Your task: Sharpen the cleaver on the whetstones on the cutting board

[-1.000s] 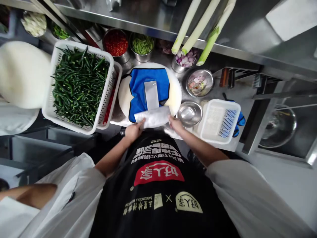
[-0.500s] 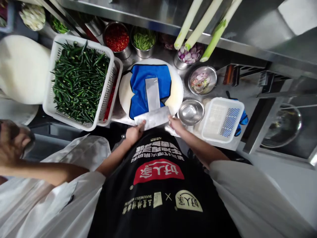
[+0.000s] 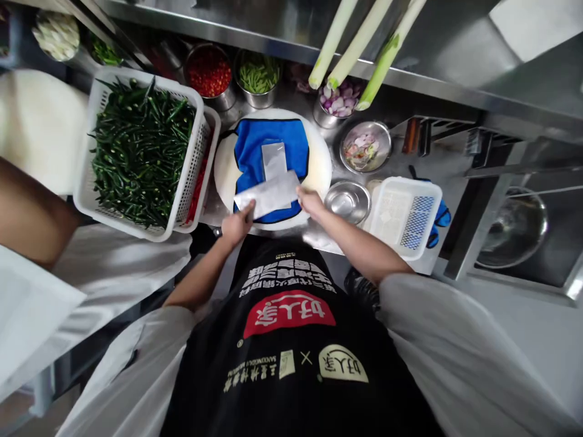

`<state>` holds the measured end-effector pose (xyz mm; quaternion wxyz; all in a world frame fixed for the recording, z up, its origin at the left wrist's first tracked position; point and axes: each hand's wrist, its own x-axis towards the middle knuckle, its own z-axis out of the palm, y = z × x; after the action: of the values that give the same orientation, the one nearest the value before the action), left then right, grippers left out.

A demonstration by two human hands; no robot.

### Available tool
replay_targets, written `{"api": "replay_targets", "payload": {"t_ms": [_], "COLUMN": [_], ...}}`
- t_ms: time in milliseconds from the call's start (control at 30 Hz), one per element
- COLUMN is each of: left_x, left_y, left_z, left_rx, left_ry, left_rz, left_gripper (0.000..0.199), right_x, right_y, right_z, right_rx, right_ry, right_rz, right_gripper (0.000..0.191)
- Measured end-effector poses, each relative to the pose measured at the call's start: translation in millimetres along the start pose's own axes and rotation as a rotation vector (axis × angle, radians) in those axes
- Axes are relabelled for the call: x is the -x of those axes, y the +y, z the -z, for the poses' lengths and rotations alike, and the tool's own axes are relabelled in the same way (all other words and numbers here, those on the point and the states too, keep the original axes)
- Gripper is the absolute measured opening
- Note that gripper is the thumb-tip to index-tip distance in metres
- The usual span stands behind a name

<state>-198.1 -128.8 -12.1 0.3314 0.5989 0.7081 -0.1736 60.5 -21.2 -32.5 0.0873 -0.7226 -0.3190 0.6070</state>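
Observation:
Both ends of a flat whitish-grey rectangular piece (image 3: 266, 195) are gripped by my hands, and its exact kind I cannot make out. My left hand (image 3: 237, 226) pinches the lower left end, thumb on top. Closed fingers of my right hand (image 3: 310, 203) hold the upper right end. Beneath it, a similar pale flat strip (image 3: 274, 159) lies on a blue cloth (image 3: 297, 139) with black edging. That cloth is spread over a round white cutting board (image 3: 321, 164). The held piece overlaps the lower part of the strip.
Left of the board stands a white basket (image 3: 184, 182) of green chillies. Behind are steel pots of chopped red chilli (image 3: 209, 71), green pieces (image 3: 259, 76) and shallots (image 3: 337, 100). Rightward sit a steel bowl (image 3: 348, 203) and white basket (image 3: 426, 227). Leeks (image 3: 359, 45) overhang; a co-worker's arm (image 3: 34, 212) is left.
My hands have carried the flat piece away from my body, farther over the cloth. The co-worker's hand has left view at the left, where an upper arm and white sleeve now show.

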Motion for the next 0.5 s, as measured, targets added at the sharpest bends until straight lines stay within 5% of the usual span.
{"api": "replay_targets", "payload": {"t_ms": [100,300,500], "left_x": [-24,39,-15], "left_y": [0,-1,-5], "left_z": [19.0,-20.7,13.1], "left_rx": [-0.011,0.016,0.007], "left_ry": [0.079,-0.120,0.072], "left_rz": [-0.004,-0.027,0.010], "left_gripper": [0.078,0.074,0.078], "right_x": [-21,31,-14], "right_y": [-22,31,-15], "right_z": [-3,6,-5], "right_rx": [-0.042,0.026,-0.039], "right_ry": [0.042,-0.040,0.012], "right_rz": [0.064,-0.069,0.040], "right_gripper": [0.050,0.044,0.051]}}
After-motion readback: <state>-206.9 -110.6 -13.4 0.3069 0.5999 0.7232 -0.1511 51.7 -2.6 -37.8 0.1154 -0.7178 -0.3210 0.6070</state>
